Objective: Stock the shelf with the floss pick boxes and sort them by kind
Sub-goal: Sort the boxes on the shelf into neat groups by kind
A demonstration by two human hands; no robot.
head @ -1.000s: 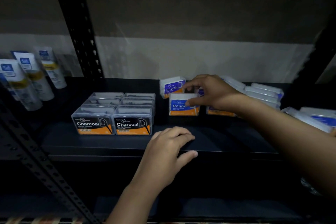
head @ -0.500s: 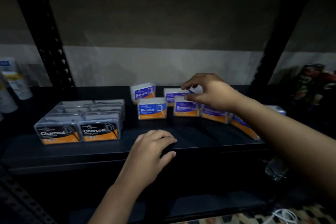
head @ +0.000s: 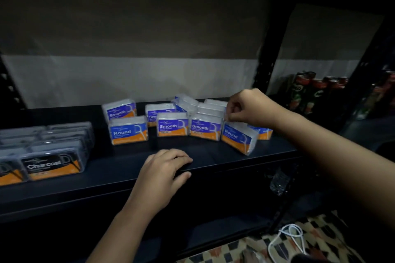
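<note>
While the right hand (head: 245,111) pinches the top of a tilted Round box (head: 237,137) at centre right, it may topple onto neighbouring Smooth boxes (head: 205,128); the left hand (head: 164,168) rests flat on the shelf edge (head: 235,166).

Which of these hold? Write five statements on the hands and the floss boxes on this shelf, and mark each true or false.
1. The right hand pinches the top of a tilted Round box. True.
2. The left hand holds a Smooth box. False: it rests on the shelf edge, holding nothing.
3. The Charcoal boxes sit left of the blue ones. True.
4. Every blue box reads Smooth. False: another Round box stands at front left.
5. The Charcoal boxes are scattered. False: they sit in neat rows.
</note>
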